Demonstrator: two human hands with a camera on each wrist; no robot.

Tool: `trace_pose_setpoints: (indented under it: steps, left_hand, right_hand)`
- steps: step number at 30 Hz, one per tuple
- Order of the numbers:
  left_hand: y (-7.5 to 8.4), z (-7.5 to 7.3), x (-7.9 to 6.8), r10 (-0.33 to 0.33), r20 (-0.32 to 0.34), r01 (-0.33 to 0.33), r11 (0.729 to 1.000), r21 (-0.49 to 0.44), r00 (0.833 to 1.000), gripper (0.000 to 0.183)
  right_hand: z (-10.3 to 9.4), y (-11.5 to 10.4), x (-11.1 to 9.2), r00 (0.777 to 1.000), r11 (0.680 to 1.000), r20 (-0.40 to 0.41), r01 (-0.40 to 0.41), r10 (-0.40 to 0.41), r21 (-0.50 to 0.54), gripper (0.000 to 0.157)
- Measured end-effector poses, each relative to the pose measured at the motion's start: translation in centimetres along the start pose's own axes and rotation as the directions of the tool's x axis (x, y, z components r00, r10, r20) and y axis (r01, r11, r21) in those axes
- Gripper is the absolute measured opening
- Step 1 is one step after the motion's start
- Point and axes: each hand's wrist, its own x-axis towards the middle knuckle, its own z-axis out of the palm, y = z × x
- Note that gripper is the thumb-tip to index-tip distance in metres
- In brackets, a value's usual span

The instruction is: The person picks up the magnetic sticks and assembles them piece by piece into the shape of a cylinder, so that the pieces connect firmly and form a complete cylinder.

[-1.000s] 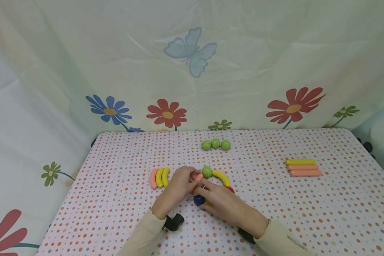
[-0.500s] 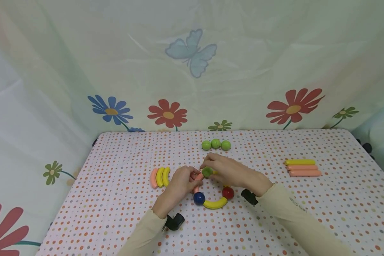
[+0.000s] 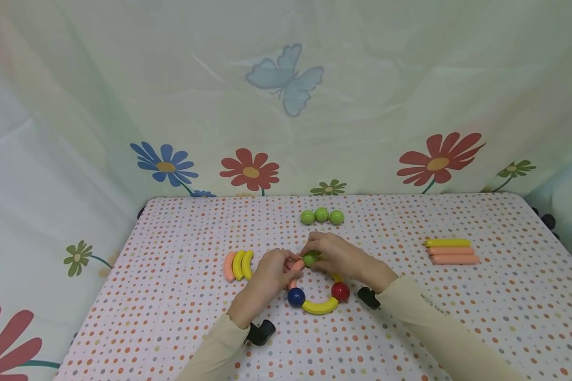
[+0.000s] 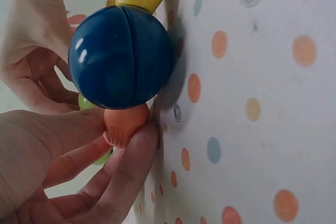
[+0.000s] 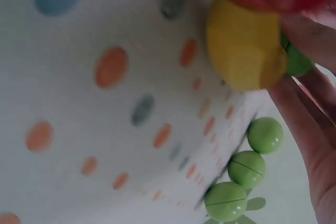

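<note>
In the head view, a ring of curved sticks and balls lies on the table. My left hand (image 3: 267, 272) pinches the pink curved stick (image 3: 297, 266) on the ring's left side. Thumb and fingers of my right hand (image 3: 340, 256) hold the green ball (image 3: 310, 259) at the top, where the pink stick's end meets it. Below sit the blue ball (image 3: 296, 297), a yellow curved stick (image 3: 320, 307) and the red ball (image 3: 340, 291). Another yellow curved stick (image 5: 244, 45), mostly hidden by my right hand in the head view, runs up from the red ball.
Three green balls (image 3: 321, 215) stand in a row behind the ring. To the left lie one pink and two yellow curved sticks (image 3: 238, 265). Several straight sticks (image 3: 453, 251), yellow and pink, lie at the right. A flowered curtain (image 3: 362, 106) hangs behind the dotted table (image 3: 386, 222).
My right hand has moved from beside the blue ball up to the green ball and now holds it, uncovering the ring's lower part. My left hand stays on the pink stick.
</note>
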Motion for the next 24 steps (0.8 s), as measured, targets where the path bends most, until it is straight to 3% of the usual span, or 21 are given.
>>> trace_pose_setpoints:
  steps: [11,16,20,24]
  left_hand:
    - [-0.2,0.0,-0.2,0.008,-0.007,-0.008,1.0,-0.002,1.0,0.028]
    - [-0.4,0.1,-0.1,0.012,-0.005,-0.012,1.0,-0.013,1.0,0.028]
    - [-0.4,0.0,0.0,0.015,0.002,-0.015,1.0,-0.024,1.0,0.029]
    - [-0.3,0.0,0.2,0.016,0.007,-0.016,0.999,-0.048,1.0,0.03]
  right_hand:
    - [1.0,-0.5,-0.6,0.997,0.998,-0.074,-0.035,0.032,-0.045,0.028]
    - [0.2,-1.3,-2.2,0.994,0.997,-0.095,-0.053,0.048,-0.051,0.021]
    - [-1.2,-2.3,-4.3,1.0,0.999,-0.019,-0.019,0.018,-0.041,0.016]
    - [-1.9,-2.7,-6.2,0.997,0.998,0.061,0.052,-0.049,-0.038,0.023]
